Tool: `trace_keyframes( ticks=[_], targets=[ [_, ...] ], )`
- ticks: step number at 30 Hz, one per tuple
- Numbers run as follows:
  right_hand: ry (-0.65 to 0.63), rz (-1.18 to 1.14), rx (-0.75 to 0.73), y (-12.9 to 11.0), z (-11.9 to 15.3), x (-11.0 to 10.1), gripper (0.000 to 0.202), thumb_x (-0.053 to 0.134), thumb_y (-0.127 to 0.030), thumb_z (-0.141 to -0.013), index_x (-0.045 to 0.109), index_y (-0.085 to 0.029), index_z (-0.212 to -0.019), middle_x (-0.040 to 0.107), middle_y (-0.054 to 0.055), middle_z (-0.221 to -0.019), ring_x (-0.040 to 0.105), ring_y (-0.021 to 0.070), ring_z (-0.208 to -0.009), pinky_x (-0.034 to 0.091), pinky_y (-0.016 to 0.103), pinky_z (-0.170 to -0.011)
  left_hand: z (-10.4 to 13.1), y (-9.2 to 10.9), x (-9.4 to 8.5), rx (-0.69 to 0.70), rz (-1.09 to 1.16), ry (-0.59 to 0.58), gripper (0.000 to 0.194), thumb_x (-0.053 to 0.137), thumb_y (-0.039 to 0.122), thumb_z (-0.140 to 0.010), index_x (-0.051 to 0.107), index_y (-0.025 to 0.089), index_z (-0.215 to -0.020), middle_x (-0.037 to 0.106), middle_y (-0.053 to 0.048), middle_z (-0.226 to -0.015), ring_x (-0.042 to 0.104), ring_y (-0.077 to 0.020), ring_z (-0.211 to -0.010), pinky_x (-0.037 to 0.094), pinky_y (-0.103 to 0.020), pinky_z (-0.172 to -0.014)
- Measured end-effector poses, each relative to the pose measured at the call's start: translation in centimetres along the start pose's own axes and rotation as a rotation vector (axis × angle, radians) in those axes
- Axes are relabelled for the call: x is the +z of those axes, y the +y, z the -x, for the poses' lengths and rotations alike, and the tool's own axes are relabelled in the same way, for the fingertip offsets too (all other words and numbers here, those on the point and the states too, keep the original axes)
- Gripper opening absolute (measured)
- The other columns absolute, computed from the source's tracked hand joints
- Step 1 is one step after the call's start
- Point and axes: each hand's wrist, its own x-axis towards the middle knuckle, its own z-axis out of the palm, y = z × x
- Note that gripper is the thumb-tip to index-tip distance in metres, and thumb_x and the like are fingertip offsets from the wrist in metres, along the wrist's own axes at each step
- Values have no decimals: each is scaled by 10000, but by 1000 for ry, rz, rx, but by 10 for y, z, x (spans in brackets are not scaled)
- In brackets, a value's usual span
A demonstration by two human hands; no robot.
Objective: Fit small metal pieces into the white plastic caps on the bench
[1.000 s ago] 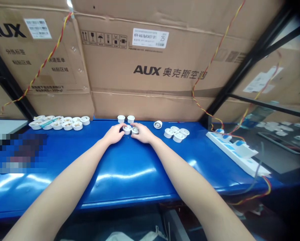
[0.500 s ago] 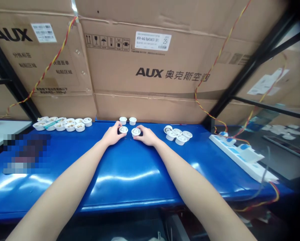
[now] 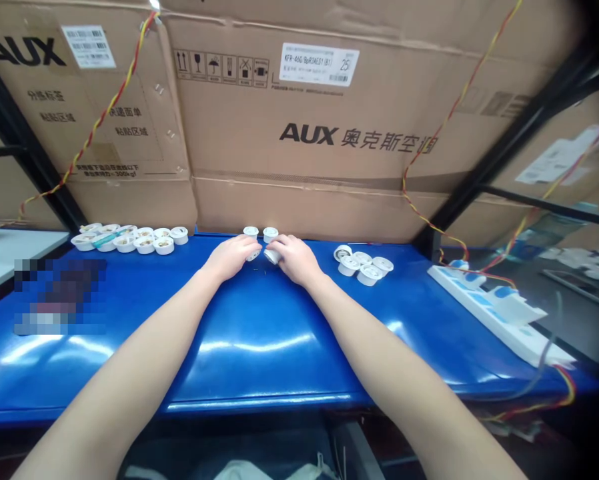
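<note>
My left hand is closed on a small round white part, tilted and mostly covered by my fingers. Close beside it, my right hand grips a second round white part, also tipped, its face turned partly away. Just behind my hands, two like parts stand on the blue table top, one on the left and one on the right. To the right of my right hand lies a cluster of several more white parts, one of them leaning.
Rows of white round parts stand at the back left, with a teal strip across some. A white power strip lies on the right. Cardboard walls the back, and black rack posts frame it. Twisted red-yellow wires hang down.
Both hands have turned over the two white parts they hold, so these now tilt instead of facing up. The whole view has shifted slightly.
</note>
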Motion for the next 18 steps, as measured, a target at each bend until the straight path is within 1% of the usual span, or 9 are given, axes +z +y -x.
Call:
trace_keyframes(
  ticks=[4,7,9,10,12,13,15,16,18],
  targets=[
    [-73,91,-51,-7,-1,-1,362,416,-145,-929,636,-245,-1198,570,67,-1327,523,250,-1074,383,354,-956,0,0,-3,-3,-27,-89,269,453,152,-904,680,262,-994,668,-36,-1123,563,-212,-1146,452,-330,-1005],
    [-76,84,-19,-5,0,-1,344,442,-157,-923,627,-257,-1195,584,60,-1314,534,245,-1090,381,345,-963,3,-4,-3,-26,-20,-100,299,454,152,-897,679,292,-1036,660,-17,-1176,554,-210,-1176,438,-329,-1023],
    [-58,53,74,-1,2,1,348,520,-216,-902,590,-257,-1240,605,68,-1285,540,253,-1112,388,340,-964,6,-10,-1,-81,5,-53,334,474,154,-878,668,306,-1103,639,-9,-1243,551,-214,-1201,429,-333,-1042],
    [-52,36,151,3,3,2,379,563,-282,-890,565,-251,-1268,622,81,-1251,552,262,-1105,401,343,-949,8,-14,1,-120,16,-14,355,499,161,-862,654,301,-1149,620,-16,-1285,551,-222,-1213,424,-338,-1051],
    [-70,8,327,10,4,5,477,599,-444,-868,542,-223,-1286,654,116,-1161,582,288,-1067,431,356,-900,11,-24,6,-254,38,94,413,602,269,-828,612,258,-1240,610,-58,-1301,578,-253,-1184,427,-352,-1054],
    [-93,-1,401,14,5,7,509,577,-513,-868,550,-205,-1271,663,133,-1123,594,299,-1049,442,364,-877,13,-28,9,-339,43,117,459,633,345,-815,602,230,-1258,625,-83,-1274,587,-273,-1173,431,-368,-1049],
    [-128,-11,502,20,6,9,542,506,-580,-886,565,-171,-1237,667,160,-1111,597,317,-1063,452,377,-863,15,-36,14,-489,40,92,512,598,448,-845,580,197,-1291,605,-129,-1309,557,-311,-1218,413,-415,-1059],
    [-127,-9,533,21,7,9,557,497,-585,-887,559,-158,-1238,660,169,-1139,588,324,-1090,453,381,-868,16,-38,15,-550,27,80,517,575,463,-858,576,180,-1291,588,-152,-1331,535,-329,-1245,405,-435,-1059],
    [-89,5,592,23,7,7,606,537,-596,-856,541,-140,-1256,639,180,-1199,577,331,-1118,459,383,-868,16,-38,15,-624,-1,120,494,574,464,-855,588,162,-1247,598,-173,-1306,540,-340,-1230,431,-437,-1016]
  ],
)
